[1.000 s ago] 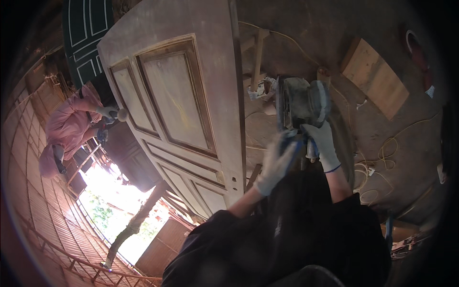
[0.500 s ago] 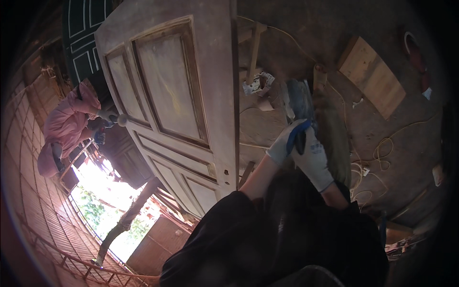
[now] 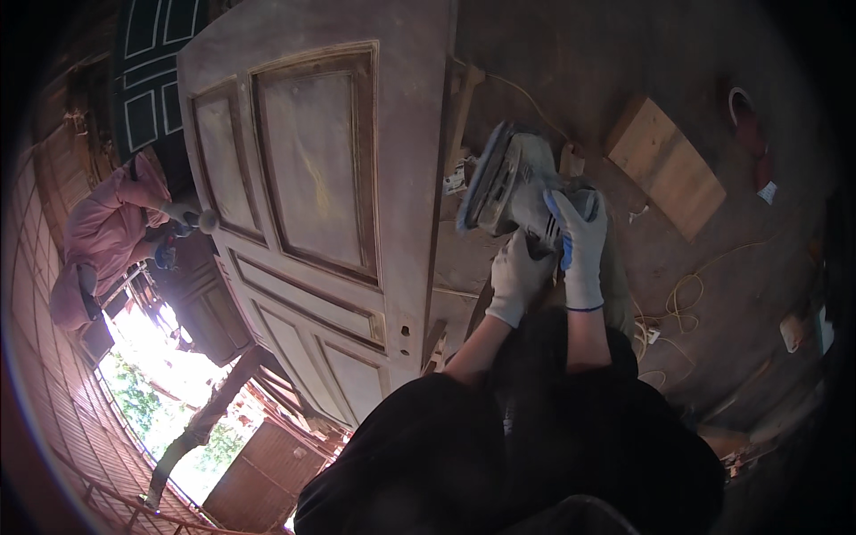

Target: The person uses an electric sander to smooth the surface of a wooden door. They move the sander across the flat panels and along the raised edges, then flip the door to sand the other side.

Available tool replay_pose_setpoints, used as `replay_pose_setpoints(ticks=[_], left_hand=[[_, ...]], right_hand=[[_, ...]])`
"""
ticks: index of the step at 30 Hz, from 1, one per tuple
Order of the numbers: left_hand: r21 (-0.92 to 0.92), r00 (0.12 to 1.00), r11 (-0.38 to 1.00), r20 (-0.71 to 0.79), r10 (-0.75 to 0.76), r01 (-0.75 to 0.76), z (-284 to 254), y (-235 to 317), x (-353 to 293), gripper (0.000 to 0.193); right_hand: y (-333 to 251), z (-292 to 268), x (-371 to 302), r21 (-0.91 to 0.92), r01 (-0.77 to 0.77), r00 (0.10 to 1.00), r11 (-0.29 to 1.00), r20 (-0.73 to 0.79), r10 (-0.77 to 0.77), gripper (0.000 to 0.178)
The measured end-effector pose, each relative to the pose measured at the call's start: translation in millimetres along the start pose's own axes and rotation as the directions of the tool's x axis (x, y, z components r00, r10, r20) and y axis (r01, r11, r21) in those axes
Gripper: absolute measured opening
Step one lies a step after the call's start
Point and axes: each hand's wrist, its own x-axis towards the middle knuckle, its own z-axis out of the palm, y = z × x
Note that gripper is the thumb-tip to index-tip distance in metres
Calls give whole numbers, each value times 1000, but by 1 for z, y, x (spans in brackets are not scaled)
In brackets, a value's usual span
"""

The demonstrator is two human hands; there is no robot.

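Note:
Both my hands wear pale work gloves with blue palms and are closed on a grey power sander (image 3: 528,183). My left hand (image 3: 517,278) grips its lower end, and my right hand (image 3: 584,254) wraps the body from the right. The sander is tilted, its broad flat pad facing up and to the left. Left of it stands a large panelled wooden door (image 3: 410,134) with a worn, sanded-looking surface; the sander is apart from its edge. The fingers under the tool are partly hidden.
A co-worker in pink (image 3: 111,201) bends over the door's far side, gloved hands near its edge. A wooden board (image 3: 669,169) lies at right, with a yellow cord (image 3: 682,299) looped on the floor. A red object (image 3: 751,138) is beyond. A rough post (image 3: 201,423) stands at lower left.
The sander has been raised and turned, so its pad shows on the left. My hands have shifted, with the right now higher on the body. The view has turned slightly.

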Motion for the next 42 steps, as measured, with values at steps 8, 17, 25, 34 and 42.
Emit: replay_pose_setpoints(ticks=[8, 17, 25, 34, 42], left_hand=[[-430, 994, 899, 98, -37, 76, -23, -62, 10, 43], [-621, 975, 762, 216, -62, 185, -59, 53, 78, 25], [-631, 972, 754, 230, -46, 185, -92, 159, 144, 22], [-627, 938, 719, 330, -106, 302, -109, 190, 146, 27], [-616, 956, 749, 281, -82, 245, -112, 199, 165, 39]], right_hand=[[11, 28, 26, 267, -383, 866, 884, 437, 243, 56], [-86, 68, 114, 206, -350, 883, 914, 399, 249, 54], [-181, 103, 178, 237, -269, 938, 934, 284, 198, 41], [-168, 99, 207, 138, -480, 866, 866, 234, 442, 25], [-189, 112, 220, 198, -369, 918, 908, 229, 324, 24]])
